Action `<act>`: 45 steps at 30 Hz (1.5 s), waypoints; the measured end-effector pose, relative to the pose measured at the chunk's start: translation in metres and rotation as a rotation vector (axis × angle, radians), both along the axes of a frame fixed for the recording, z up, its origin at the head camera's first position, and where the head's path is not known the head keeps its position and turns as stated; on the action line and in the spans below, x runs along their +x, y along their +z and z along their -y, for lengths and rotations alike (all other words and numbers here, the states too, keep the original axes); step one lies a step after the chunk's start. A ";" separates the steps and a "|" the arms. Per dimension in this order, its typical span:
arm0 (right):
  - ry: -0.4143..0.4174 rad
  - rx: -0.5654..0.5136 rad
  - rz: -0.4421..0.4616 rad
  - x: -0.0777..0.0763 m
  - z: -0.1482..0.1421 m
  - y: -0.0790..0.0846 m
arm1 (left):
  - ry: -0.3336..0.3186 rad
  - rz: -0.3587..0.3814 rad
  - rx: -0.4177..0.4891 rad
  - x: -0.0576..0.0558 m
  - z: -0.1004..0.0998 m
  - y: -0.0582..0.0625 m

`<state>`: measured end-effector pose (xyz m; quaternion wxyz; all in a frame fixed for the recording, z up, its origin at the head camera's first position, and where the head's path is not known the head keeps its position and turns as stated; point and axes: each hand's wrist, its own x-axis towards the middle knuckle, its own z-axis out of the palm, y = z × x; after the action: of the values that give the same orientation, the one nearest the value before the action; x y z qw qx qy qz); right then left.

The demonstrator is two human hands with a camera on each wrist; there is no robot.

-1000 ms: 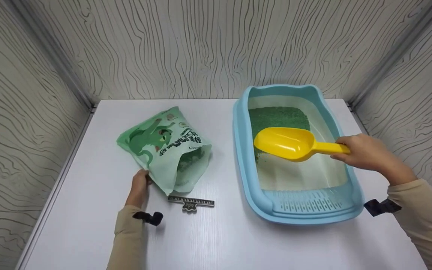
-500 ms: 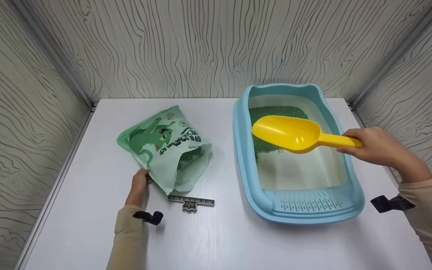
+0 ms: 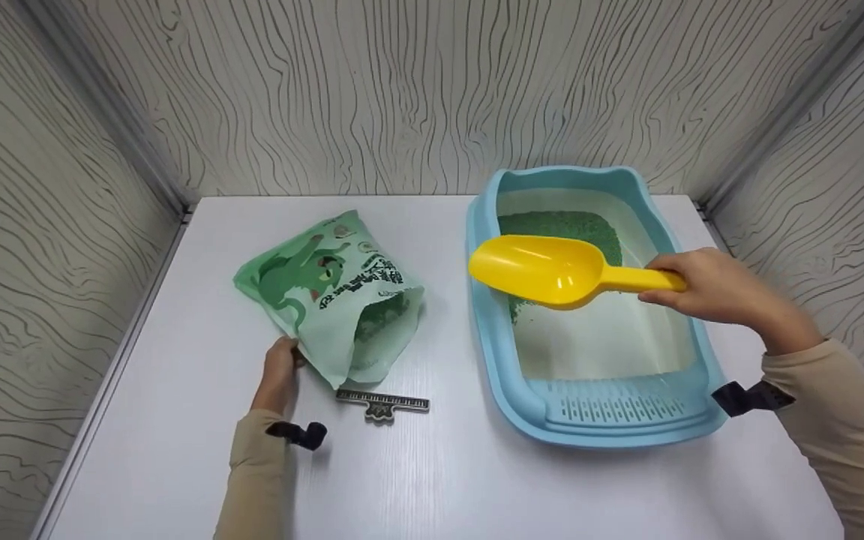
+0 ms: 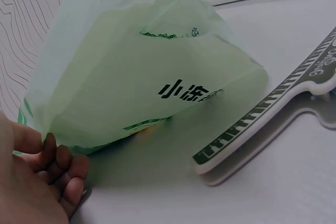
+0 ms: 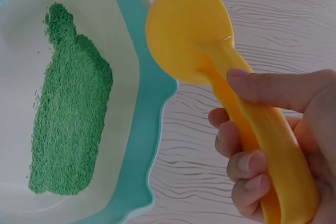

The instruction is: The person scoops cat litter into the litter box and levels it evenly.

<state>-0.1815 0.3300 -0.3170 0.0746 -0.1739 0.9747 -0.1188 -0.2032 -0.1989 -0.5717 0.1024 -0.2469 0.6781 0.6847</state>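
My right hand (image 3: 717, 289) grips the handle of a yellow scoop (image 3: 541, 270), held above the blue litter box (image 3: 503, 390). No litter shows in the scoop's bowl; its tip reaches over the box's left rim. Green pellet litter (image 5: 73, 114) lies in a patch toward the back of the box. At the left, my left hand (image 3: 278, 375) pinches the lower edge of a green cat-litter bag (image 4: 131, 77) between thumb and fingers. The bag lies on its side, its mouth open toward the front right, with green litter inside.
A dark, flat clip (image 3: 382, 405) with a paw-shaped middle lies just in front of the bag's mouth. Patterned panels (image 3: 432, 97) enclose the white table (image 3: 432, 487) at the back and both sides. A slotted step (image 3: 619, 401) forms the litter box's front.
The scoop first rises and shifts right, then moves left until its tip is over the box's left rim. My left hand, the bag and the clip stay in place.
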 end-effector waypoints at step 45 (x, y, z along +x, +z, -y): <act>0.158 -0.040 0.085 -0.011 0.121 -0.077 | -0.021 0.014 -0.076 0.000 -0.002 -0.001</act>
<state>-0.1921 0.2089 -0.3940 0.1218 -0.2464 0.9513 -0.1396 -0.2032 -0.1974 -0.5731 0.1049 -0.2483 0.7053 0.6557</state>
